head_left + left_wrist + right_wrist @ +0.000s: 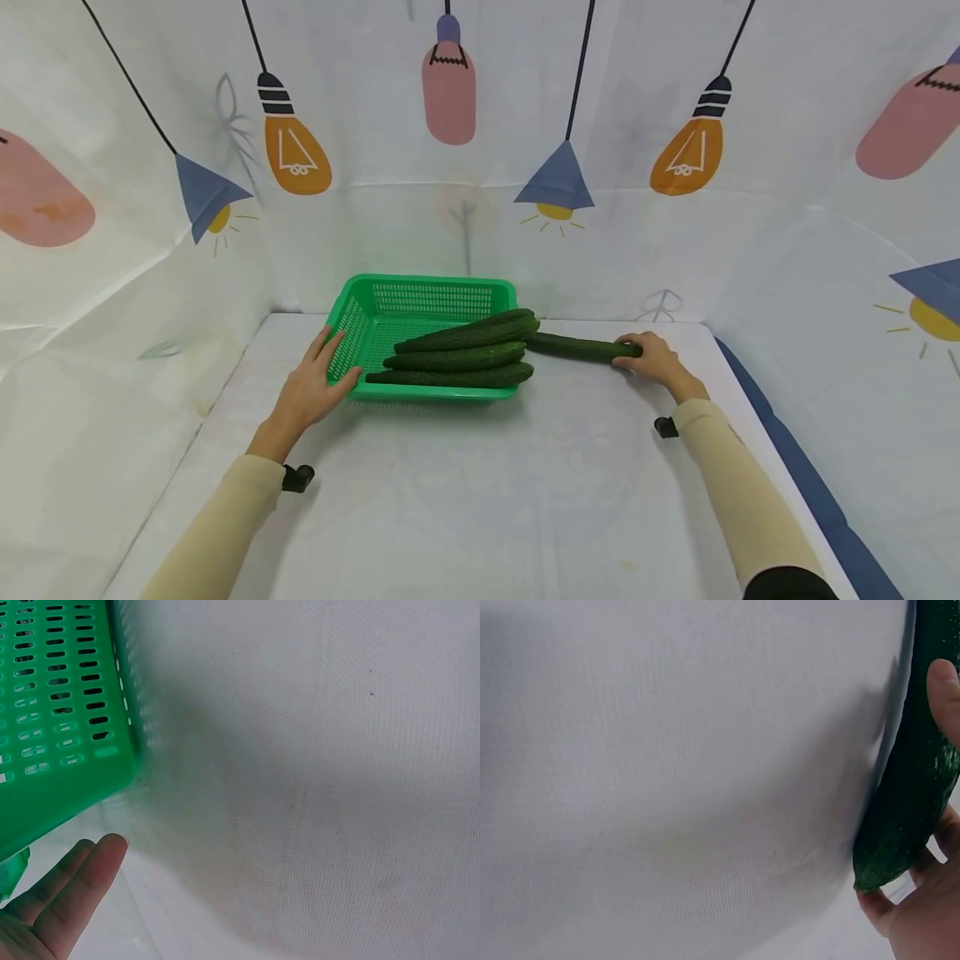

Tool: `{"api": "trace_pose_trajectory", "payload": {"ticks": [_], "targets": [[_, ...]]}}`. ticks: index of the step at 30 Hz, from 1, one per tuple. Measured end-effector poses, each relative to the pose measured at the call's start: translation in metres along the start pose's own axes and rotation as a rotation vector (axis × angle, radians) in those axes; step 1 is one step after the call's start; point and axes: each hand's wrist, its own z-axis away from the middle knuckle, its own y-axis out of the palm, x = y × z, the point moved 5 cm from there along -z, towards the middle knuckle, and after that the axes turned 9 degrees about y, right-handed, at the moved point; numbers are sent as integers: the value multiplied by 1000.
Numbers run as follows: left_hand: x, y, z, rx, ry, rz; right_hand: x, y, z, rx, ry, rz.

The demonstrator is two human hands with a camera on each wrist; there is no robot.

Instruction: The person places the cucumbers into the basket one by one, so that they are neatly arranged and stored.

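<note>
A green plastic basket (431,392) with slotted walls stands on the table, and several dark green cucumbers (457,359) lie in it, their right ends over its right rim. My left hand (306,395) is at the basket's left side with fingers extended; whether it touches the rim I cannot tell. In the left wrist view two straight fingers (79,892) show below the basket wall (67,769). My right hand (654,362) grips the right end of another cucumber (577,347), right of the basket. The right wrist view shows thumb and fingers around that cucumber (904,802).
A white cloth covers the table (480,500). Behind and beside it hangs white sheeting (360,233) printed with lamps and bulbs. Dark blue material (802,475) runs along the table's right edge. A small black device sits at each wrist.
</note>
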Motion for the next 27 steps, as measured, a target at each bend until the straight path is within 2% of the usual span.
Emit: {"api": "trace_pose_trajectory", "payload": {"ticks": [7, 12, 18, 27], "targets": [[3, -3, 3, -2, -11, 5, 0, 6, -3, 9, -18, -4], [3, -1, 2, 1, 5, 11, -4, 5, 2, 22, 19, -3], [3, -1, 2, -3, 4, 16, -6, 5, 10, 57, 26, -25], [1, 0, 0, 10, -2, 11, -2, 10, 22, 31, -26, -65]]}}
